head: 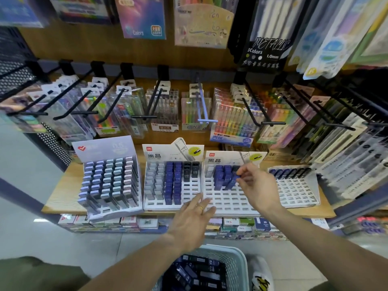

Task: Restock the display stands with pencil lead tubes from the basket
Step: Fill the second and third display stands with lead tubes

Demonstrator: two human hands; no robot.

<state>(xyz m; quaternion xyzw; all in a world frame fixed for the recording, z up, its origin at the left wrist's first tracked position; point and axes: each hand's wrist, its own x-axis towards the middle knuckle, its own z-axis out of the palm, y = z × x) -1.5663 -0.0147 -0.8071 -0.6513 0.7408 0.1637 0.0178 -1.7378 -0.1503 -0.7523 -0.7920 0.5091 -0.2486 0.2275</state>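
Four white slotted card display stands [228, 198] sit on the wooden shelf [60, 194], holding slim rectangular plastic lead tubes. The right hand [257, 184] pinches a blue tube [232, 181] at the third stand's slots. The left hand [194, 217] hovers with fingers spread, holding nothing. More tubes fill the pale perforated plastic basket [237, 261] below.

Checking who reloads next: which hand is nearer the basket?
Left. The left hand hovers open over the stands' front edge, just above the basket. The right hand is farther up, pinching a blue tube at a stand.
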